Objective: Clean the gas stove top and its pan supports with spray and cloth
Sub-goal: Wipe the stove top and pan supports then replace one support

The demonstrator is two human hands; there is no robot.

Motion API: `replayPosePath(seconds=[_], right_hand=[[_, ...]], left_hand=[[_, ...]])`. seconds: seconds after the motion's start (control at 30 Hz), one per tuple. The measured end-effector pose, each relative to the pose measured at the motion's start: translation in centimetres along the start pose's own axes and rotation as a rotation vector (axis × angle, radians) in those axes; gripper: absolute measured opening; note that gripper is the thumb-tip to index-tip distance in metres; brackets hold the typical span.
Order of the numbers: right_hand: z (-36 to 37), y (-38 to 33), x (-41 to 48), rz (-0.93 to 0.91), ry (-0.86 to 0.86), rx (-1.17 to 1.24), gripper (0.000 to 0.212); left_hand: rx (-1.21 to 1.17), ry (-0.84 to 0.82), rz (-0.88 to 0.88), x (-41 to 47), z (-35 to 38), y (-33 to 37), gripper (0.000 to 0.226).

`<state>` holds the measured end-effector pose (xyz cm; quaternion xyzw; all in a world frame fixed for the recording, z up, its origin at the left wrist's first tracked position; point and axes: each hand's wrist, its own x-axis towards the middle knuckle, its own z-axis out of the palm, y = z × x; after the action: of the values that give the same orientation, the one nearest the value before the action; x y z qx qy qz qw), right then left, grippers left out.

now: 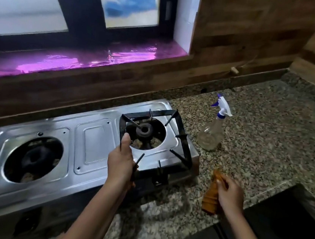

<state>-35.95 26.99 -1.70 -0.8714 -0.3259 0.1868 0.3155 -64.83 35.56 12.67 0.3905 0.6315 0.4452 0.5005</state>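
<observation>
Two bare forearms reaching up from the bottom edge, left hand and right hand out in front.

Behind everything, a brown wooden plank wall, and a dark-framed window with a shiny purple sill.

Below that, a speckled grey-and-brown stone counter spreading under all the rest.

On the counter, a shiny silver two-burner gas stove top, lying a bit slantwise. Round hole on its left side with a dark burner inside. Round hole on its right side with another dark burner.

Round that right-hand hole, a black square metal pan support with short prongs pointing inward, sitting a little crooked. Near left corner of it held tight in the left hand, fingers wrapped round the bar. Lifted or resting on the steel: hard to tell.

Just beside the stove's right edge, a clear plastic spray bottle with a white-and-blue trigger head, standing upright on the stone, well apart from both hands.

Smallest of all, a bunched orange-brown cloth in the right hand, fingers curled round its top end and the rest hanging down. Over the counter, near the stove's front right corner, not touching the stove.
</observation>
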Motion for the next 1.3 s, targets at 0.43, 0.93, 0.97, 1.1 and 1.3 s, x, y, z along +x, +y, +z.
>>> replayPosePath(seconds=[0.43, 0.93, 0.97, 1.1, 1.3], right_hand=[[-1.6, -19.3, 2.0, -0.155, -0.465, 0.845, 0.025], [2.3, -18.7, 1.2, 0.165, -0.515, 1.115, 0.020], [2.4, -18.7, 1.1, 0.148, -0.491, 1.094, 0.019], [2.6, -18.3, 1.1, 0.062, -0.360, 0.986, 0.014], [3.2, -17.9, 1.8, 0.021, -0.176, 0.882, 0.013]], left_hand=[[0.038, -0.114, -0.014, 0.1, 1.2, 0.0, 0.051], [-0.433, -0.155, -0.160, 6.6, -4.5, 2.6, 0.020], [-0.453, -0.152, -0.152, 6.9, -4.2, 2.8, 0.019], [-0.443, -0.131, -0.142, 9.3, -3.1, 3.0, 0.010], [-0.175, -0.172, -0.050, 13.4, -1.4, 2.4, 0.009]])
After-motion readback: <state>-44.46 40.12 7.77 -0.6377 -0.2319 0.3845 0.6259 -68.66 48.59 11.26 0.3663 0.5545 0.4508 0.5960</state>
